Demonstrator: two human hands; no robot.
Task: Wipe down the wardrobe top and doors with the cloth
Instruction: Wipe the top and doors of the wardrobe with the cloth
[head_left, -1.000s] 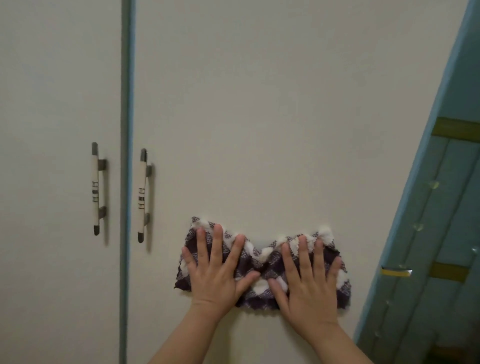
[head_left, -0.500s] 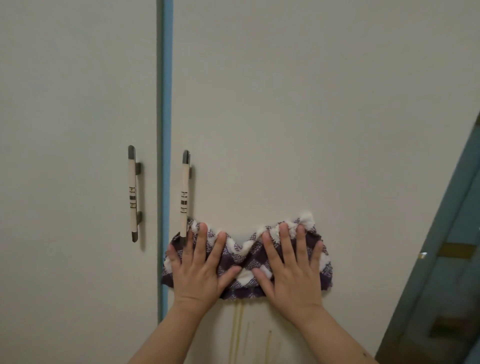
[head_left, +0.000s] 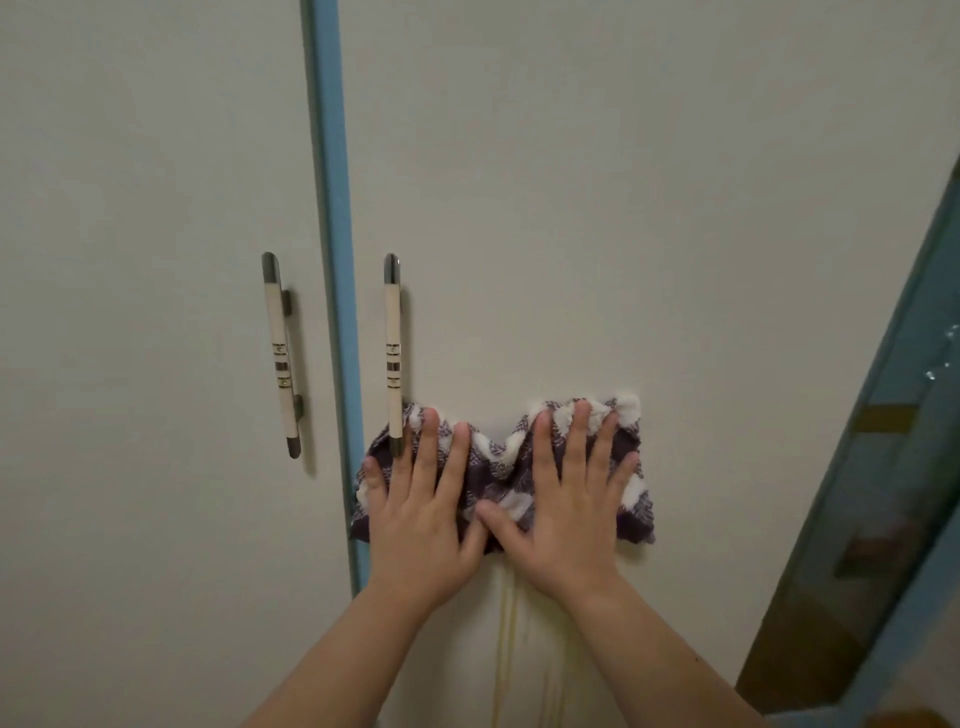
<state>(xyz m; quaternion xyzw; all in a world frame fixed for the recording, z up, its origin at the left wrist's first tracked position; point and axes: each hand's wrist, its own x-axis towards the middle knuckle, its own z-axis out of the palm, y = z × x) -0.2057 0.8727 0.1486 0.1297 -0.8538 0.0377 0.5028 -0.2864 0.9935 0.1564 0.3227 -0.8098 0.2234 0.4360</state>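
A purple-and-white checked cloth (head_left: 501, 467) is pressed flat against the cream right wardrobe door (head_left: 623, 208). My left hand (head_left: 421, 514) lies spread on its left half, fingers up, beside the lower end of the right door handle (head_left: 393, 353). On the cloth's right half rests my right hand (head_left: 571, 509), also spread, its thumb touching my left hand. The cloth's left edge reaches the blue strip (head_left: 332, 291) between the doors. The wardrobe top is out of view.
The left door (head_left: 145, 312) carries its own handle (head_left: 280, 353). Yellowish drip streaks (head_left: 506, 639) run down the right door below the cloth. A blue-framed panel (head_left: 893, 467) leans in at the right edge.
Both hands have slid the cloth leftward across the right door, from near its middle to the handle and blue strip. The view has shifted left too, and drip streaks now show.
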